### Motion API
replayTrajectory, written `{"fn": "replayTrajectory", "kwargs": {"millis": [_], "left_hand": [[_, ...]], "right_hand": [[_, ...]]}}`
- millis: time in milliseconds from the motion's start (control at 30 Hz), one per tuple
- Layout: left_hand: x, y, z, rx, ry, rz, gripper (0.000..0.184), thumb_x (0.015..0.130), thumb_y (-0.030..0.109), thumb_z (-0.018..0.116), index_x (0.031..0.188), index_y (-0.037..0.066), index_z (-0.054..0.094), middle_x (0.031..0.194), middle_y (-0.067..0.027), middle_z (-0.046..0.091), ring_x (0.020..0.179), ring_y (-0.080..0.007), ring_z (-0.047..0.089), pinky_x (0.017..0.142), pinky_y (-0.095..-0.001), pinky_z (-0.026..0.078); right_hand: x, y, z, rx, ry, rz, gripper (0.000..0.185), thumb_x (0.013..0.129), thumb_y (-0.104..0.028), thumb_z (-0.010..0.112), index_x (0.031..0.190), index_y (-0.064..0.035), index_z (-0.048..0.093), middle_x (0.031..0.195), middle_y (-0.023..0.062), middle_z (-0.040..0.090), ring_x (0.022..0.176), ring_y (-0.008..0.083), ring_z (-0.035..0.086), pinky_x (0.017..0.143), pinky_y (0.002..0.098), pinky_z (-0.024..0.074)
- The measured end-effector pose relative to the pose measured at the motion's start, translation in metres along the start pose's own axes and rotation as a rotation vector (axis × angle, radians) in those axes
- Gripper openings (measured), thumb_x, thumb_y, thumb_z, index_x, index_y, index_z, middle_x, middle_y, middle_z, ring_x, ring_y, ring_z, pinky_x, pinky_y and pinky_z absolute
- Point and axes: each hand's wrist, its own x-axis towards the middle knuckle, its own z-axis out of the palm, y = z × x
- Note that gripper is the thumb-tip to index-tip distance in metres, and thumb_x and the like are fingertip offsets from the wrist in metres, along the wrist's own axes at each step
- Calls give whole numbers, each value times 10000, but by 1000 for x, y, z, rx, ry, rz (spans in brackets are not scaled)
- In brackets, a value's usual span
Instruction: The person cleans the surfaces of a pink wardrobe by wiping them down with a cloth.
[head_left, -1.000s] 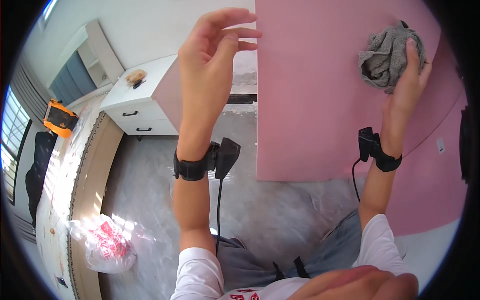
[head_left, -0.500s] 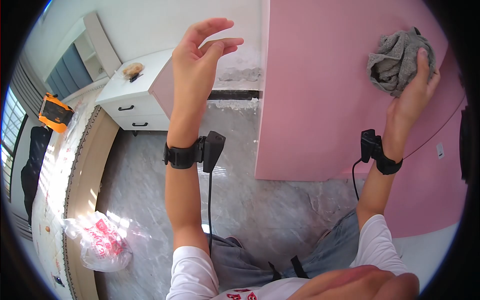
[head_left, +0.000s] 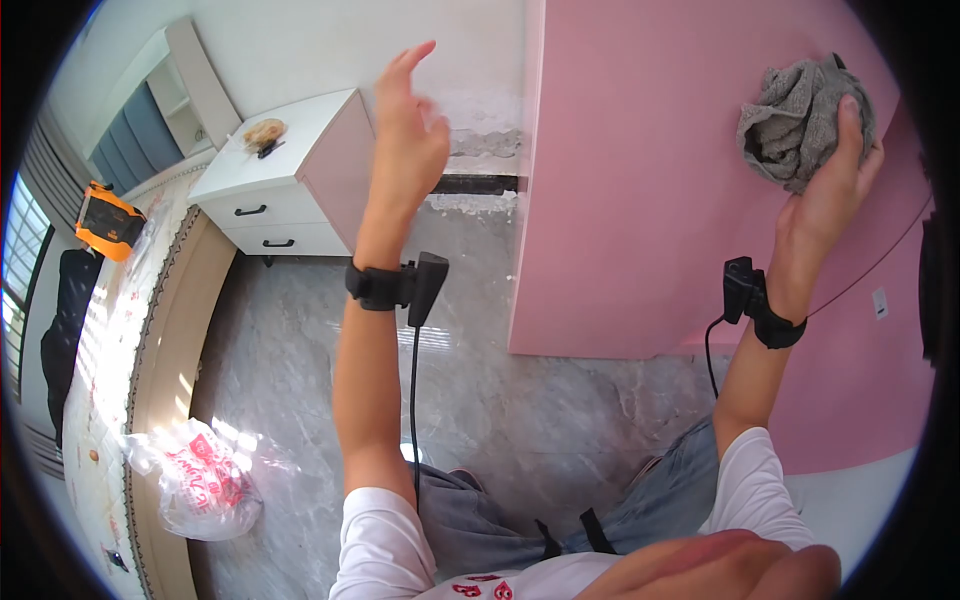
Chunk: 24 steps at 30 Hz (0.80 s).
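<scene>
My right hand (head_left: pixel 838 190) grips a bunched grey cloth (head_left: pixel 792 125) against the pink panel (head_left: pixel 640 180) at the upper right. The thumb lies over the cloth's edge; most of the other fingers are behind it. Raised near the wall, my left hand (head_left: pixel 408 140) has nothing in it. Its index finger points up and out, and the other fingertips are partly blurred. A black strap with a small dark device and cable circles each wrist.
A white nightstand (head_left: pixel 290 190) with a tan item (head_left: pixel 264 134) on top stands at the left. The bed (head_left: pixel 150 290) runs along the left side, bearing an orange-and-black case (head_left: pixel 110 222). A plastic bag (head_left: pixel 205 480) with red print hangs by the bed's edge. Grey marble-look floor lies below.
My left hand has shifted slightly right and turned at the wrist, its fingers changing from a near pinch to a spread index finger. My right hand and the cloth have barely moved.
</scene>
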Motion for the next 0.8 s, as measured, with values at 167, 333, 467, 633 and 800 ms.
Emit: {"fn": "replayTrajectory", "kwargs": {"millis": [167, 333, 467, 633, 800], "left_hand": [[0, 11, 1, -494, 7, -38, 771, 933, -33, 565, 1622, 79, 237, 1656, -183, 306, 1403, -297, 515, 1157, -429, 432], [-2, 9, -4, -166, -143, 139, 768, 1004, 172, 581, 1655, 105, 181, 1680, -217, 236, 1564, -355, 245, 1253, -529, 265], [4, 9, 4, -848, -145, -1, 725, 1078, 419, 436, 1659, 90, 154, 1690, -230, 203, 1562, -391, 232, 1263, -564, 231], [4, 17, 1, -1161, -219, -46, 794, 1083, 599, 277, 1650, 60, 144, 1687, -259, 180, 1558, -448, 199, 1250, -638, 220], [4, 16, 5, -985, -159, 8, 640, 1026, 272, 407, 1588, 10, 251, 1618, -269, 314, 1487, -433, 351, 1206, -560, 349]], "right_hand": [[-1, 0, 0, 8, -7, -1, 450, 952, -212, 753, 1259, 32, 533, 1181, 124, 648, 1074, 192, 654, 963, 332, 526], [-3, 1, 1, 6, 14, -12, 448, 948, -214, 756, 1251, 33, 539, 1184, 129, 654, 1073, 196, 661, 956, 333, 534], [-1, 2, 0, 13, 14, -3, 457, 945, -217, 758, 1258, 34, 539, 1179, 129, 659, 1065, 201, 669, 948, 334, 542], [-4, -1, 2, 34, 13, -11, 447, 939, -208, 763, 1256, 26, 551, 1149, 119, 674, 1039, 196, 679, 931, 330, 549], [-3, 3, 0, 27, 4, -12, 428, 940, -203, 759, 1245, 24, 561, 1144, 114, 678, 1031, 191, 682, 926, 328, 550]]}}
